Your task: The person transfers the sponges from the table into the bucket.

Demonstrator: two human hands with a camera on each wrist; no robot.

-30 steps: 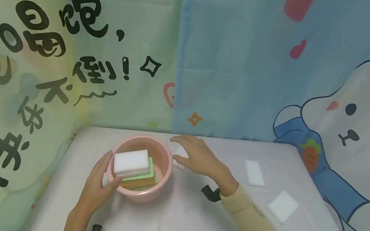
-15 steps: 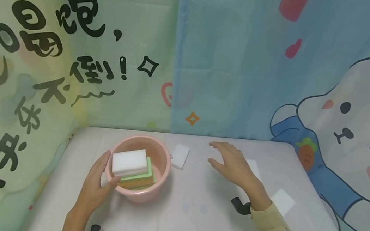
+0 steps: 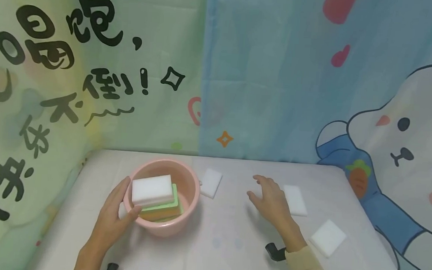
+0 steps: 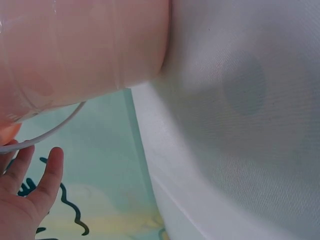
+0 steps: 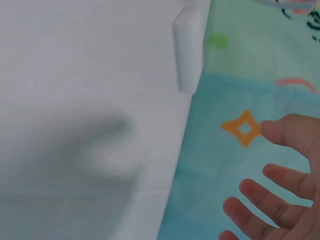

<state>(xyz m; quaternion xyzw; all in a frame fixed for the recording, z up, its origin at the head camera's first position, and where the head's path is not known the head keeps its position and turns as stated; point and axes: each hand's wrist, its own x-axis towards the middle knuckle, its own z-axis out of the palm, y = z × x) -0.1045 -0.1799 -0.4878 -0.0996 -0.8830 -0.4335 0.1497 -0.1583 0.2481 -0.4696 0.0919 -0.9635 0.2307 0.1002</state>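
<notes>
A pink bucket (image 3: 192, 191) stands at the left of the table. In it, a white sponge block (image 3: 152, 190) lies over green and yellow-brown sponges (image 3: 164, 210). My left hand (image 3: 112, 219) rests against the bucket's near left side, thumb at the rim and fingers extended along the wall. In the left wrist view, its fingers (image 4: 49, 175) are straight and spread beside the bucket's pale handle (image 4: 55, 129). My right hand (image 3: 271, 202) hovers over the table, fingers loosely spread and holding nothing. It is nearest to a white sponge block (image 3: 295, 200) at its right.
Another white block (image 3: 211, 183) lies just right of the bucket, and a third (image 3: 328, 238) at the right front. The table (image 3: 216, 250) has a white cloth. Printed curtains (image 3: 259, 92) hang behind it and at the sides. Black wrist mounts (image 3: 275, 252) stick out from my wrists.
My right hand has moved right, away from the bucket and the white block beside it, then slightly down. The left hand has kept its place at the bucket.
</notes>
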